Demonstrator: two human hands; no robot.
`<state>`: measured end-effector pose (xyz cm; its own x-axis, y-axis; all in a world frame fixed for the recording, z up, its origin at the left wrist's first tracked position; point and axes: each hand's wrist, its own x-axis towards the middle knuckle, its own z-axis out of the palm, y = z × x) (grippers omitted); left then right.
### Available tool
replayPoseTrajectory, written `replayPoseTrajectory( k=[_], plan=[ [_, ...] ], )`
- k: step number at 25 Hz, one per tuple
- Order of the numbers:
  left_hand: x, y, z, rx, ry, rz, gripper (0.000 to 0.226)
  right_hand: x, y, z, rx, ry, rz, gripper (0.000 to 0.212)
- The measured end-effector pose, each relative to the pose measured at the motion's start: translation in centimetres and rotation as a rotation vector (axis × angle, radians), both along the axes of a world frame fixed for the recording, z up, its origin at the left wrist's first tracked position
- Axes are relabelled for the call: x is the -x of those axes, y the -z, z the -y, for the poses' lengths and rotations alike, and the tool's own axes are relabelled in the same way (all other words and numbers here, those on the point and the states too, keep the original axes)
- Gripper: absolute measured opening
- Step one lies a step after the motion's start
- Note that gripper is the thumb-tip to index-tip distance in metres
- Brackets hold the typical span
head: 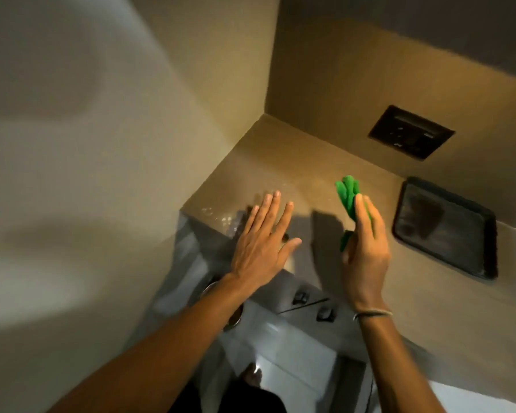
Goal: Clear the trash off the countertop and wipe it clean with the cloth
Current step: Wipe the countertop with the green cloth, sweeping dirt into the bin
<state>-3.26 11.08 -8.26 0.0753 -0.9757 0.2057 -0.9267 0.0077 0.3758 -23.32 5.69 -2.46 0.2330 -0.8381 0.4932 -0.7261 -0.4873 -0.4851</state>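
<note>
The tan desk (295, 162) fills the corner between two walls, with a dark tray (444, 228) lying flat at its right side. The left hand (262, 248) hovers palm-down over the desk's front-left edge, fingers (273, 210) straight and slightly spread. The right hand (367, 251) stands edge-up, its fingers pressed together, holding the green cloth (347, 198) above the desk.
</note>
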Motion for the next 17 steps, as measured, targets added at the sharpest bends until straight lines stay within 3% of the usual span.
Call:
replayPoseTrajectory(
  k=[3,6,11,15,17],
  plan=[
    [-3.5,3.7,-8.6,-0.012,-0.109,-0.048,0.074,-5.6,3.8,-10.4,-0.015,-0.278,-0.040,0.059],
    [-6.5,8.7,-15.8,-0.153,-0.226,-0.134,0.073,-9.5,8.6,-17.3,-0.111,-0.408,-0.068,0.046],
    [-10.5,18.4,-21.9,-0.400,-0.258,-0.123,0.077,-12.0,20.5,-20.5,-0.375,-0.416,-0.288,0.077],
    [-11.4,28.7,-23.1,-0.518,-0.255,-0.197,0.081,-12.1,32.7,-19.5,-0.500,-0.353,-0.375,0.073],
    [-11.4,34.0,-22.6,-0.550,-0.270,-0.275,0.081,-12.0,38.7,-18.6,-0.536,-0.310,-0.381,0.082]
  ],
)
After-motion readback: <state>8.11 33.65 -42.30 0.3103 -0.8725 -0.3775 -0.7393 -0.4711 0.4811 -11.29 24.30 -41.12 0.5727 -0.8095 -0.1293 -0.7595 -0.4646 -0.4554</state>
